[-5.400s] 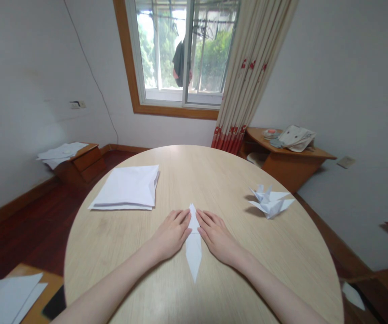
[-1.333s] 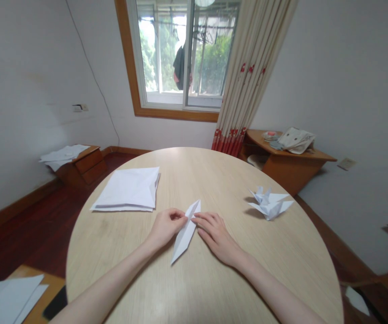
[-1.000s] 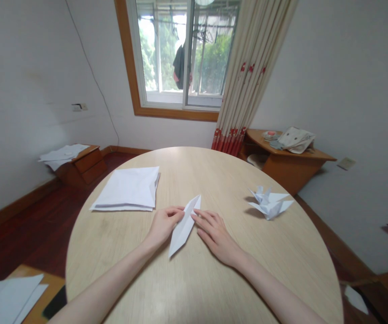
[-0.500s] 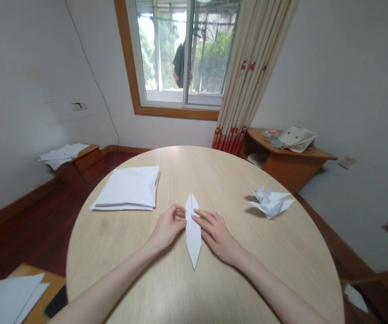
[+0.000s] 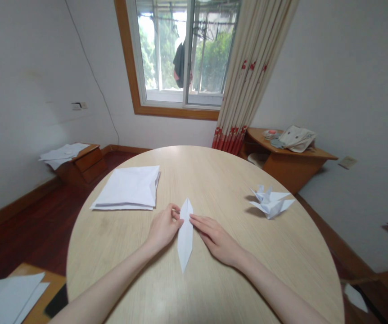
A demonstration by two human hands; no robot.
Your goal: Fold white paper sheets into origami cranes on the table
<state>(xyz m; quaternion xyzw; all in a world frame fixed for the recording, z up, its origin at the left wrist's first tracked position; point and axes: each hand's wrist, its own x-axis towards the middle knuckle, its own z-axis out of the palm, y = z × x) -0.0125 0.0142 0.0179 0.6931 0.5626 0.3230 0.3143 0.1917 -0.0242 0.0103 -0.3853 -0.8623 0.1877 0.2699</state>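
A long, narrow piece of folded white paper (image 5: 185, 240), pointed at both ends, lies on the round table (image 5: 207, 292) in front of me. A slit or crease runs down the middle of its far end. My left hand (image 5: 164, 227) is at its left edge, the fingers curled and the thumb against the paper in a pinch. On the opposite edge rest the fingertips of my right hand (image 5: 219, 240); its fingers are stretched out, close together and fairly flat.
Several folded paper figures (image 5: 271, 204) sit at the table's right, and a stack of white paper (image 5: 128, 186) at the left. Beyond are a corner desk with a cloth bag (image 5: 297, 137), a low cabinet (image 5: 87, 164) and a curtain (image 5: 244, 81). More sheets (image 5: 8, 294) lie lower left.
The folded paper has shifted a little left and its tilt has changed. My left hand has moved slightly left with it. My right fingers have drawn together and now touch the right edge.
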